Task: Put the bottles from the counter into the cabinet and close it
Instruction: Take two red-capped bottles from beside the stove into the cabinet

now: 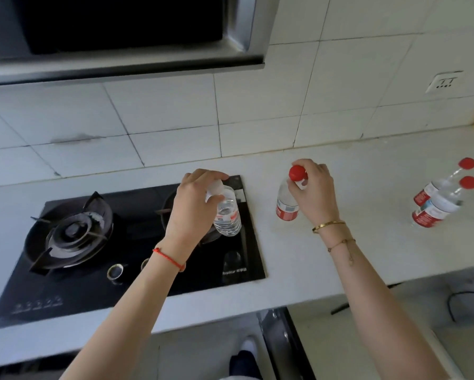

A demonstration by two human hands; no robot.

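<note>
A person is working a kitchen counter (367,256) with both hands at once, each taking a bottle by its top. The left hand (194,204) is curling its fingers round the neck of a clear bottle (229,215), which is tilting over the right side of a black gas hob (137,242); its base appears to be off the glass, though blur makes that hard to confirm. The right hand (312,190) is pinching the neck of a red-capped bottle (286,201) just under the cap, w/ the bottle standing roughly upright, its base on or just above the counter beside the hob. Gripping at the neck is probably the quick choice here (one hand per bottle, two carried per trip).

Two more red-capped bottles are waiting untouched at far right, well apart from the hands: a rear bottle (438,185) and a front bottle (438,207), close together and overlapping in view. So approx. half the load is in hand, none stowed yet.

The cabinet itself isn't clearly shown; a dark open door edge (282,341) is showing below the counter front, likely where the bottles are headed. A range hood (121,37) is hanging above the hob, a wall socket (445,82) sits in the tiles, and a black cable (460,300) is lying lower right.
</note>
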